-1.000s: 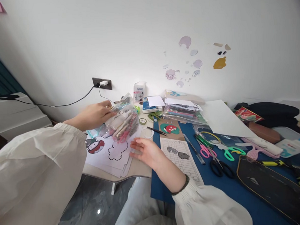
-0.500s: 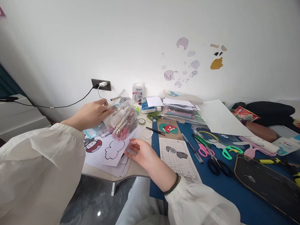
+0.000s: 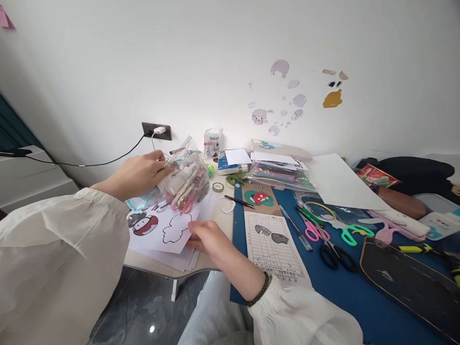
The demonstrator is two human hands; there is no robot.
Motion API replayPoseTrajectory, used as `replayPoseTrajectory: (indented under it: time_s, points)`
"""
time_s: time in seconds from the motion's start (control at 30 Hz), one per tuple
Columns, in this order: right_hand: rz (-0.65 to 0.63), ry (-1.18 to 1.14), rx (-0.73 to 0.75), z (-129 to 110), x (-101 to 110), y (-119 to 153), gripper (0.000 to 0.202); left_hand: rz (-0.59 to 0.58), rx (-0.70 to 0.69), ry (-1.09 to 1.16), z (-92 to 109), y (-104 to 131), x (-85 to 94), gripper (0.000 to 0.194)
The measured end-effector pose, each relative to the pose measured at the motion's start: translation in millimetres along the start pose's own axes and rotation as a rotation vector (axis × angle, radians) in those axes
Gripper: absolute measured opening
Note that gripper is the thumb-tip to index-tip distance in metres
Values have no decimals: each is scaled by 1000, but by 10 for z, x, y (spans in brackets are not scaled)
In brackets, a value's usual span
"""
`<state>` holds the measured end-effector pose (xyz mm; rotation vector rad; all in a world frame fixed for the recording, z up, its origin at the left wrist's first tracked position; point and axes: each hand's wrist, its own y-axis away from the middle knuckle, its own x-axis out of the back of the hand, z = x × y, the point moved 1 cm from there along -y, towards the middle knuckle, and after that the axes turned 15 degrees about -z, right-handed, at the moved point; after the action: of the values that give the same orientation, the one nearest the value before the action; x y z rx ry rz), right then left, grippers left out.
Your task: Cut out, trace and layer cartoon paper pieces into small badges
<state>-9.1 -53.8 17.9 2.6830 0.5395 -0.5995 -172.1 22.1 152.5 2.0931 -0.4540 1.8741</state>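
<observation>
My left hand [image 3: 144,173] is closed on the edge of a clear plastic bag [image 3: 190,177], lifted over the left of the table. Pink-handled scissors, a white bottle and several slim tools show through the plastic. Beneath it lies a stack of papers [image 3: 173,259]. The top sheet of paper [image 3: 157,242] carries a coloured cartoon figure [image 3: 145,224] and a black cloud outline [image 3: 175,230]. My right hand [image 3: 212,242] pinches that sheet's right edge, thumb on top and fingers beneath. The bag hides the sheet's upper part.
Right of my hands, a printed grid sheet [image 3: 275,257] with grey cut-outs lies on a blue mat [image 3: 334,300]. Black scissors [image 3: 336,257], a pen [image 3: 297,230] and a dark oblong board [image 3: 414,291] lie farther right. A green tape roll [image 3: 217,187] and tweezers [image 3: 239,200] lie beyond.
My right hand has moved slightly left and closed from spread fingers onto the top sheet's edge. My left hand still holds the bag in nearly the same place.
</observation>
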Motion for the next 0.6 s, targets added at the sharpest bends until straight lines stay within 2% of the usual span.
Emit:
replayPoseTrajectory:
  time_s: [0.13,0.27,0.43,0.6]
  points:
    - [62,247,29,36,195,96,29,37,14,-12,-24,-1,41,50]
    - [104,459,38,-78,361,306,40,74,41,-19,-34,-3,93,51]
    - [221,674,60,-278,509,527,38,81,58,-40,-8,6,110,53]
    - [334,747,74,-395,726,644,36,80,74,-75,12,8,81,53]
